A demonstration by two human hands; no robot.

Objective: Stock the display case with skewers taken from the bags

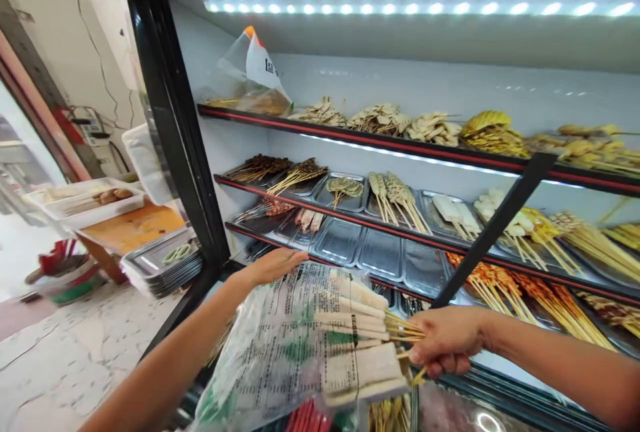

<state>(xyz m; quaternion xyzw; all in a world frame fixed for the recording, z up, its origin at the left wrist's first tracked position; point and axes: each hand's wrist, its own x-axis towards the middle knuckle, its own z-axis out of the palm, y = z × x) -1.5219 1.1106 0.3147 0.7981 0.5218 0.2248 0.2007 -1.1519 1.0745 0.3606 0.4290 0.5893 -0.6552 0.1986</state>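
My left hand (pixel 273 265) lies flat on the upper edge of a clear printed plastic bag (pixel 280 352) in front of an open display fridge. My right hand (pixel 447 340) grips the wooden sticks of a bunch of pale tofu-like skewers (pixel 357 339) that lie half in the bag's mouth. The bag sits low, near the fridge's bottom shelf. Empty steel trays (pixel 380 255) lie just beyond my left hand on the third shelf.
Fridge shelves carry many skewer piles: pale ones on the top shelf (pixel 430 127), brown and orange ones lower (pixel 500 285). A black door frame (pixel 175 119) stands left. Outside, stacked steel trays (pixel 160 262) and a white tub (pixel 90 202) rest on a table.
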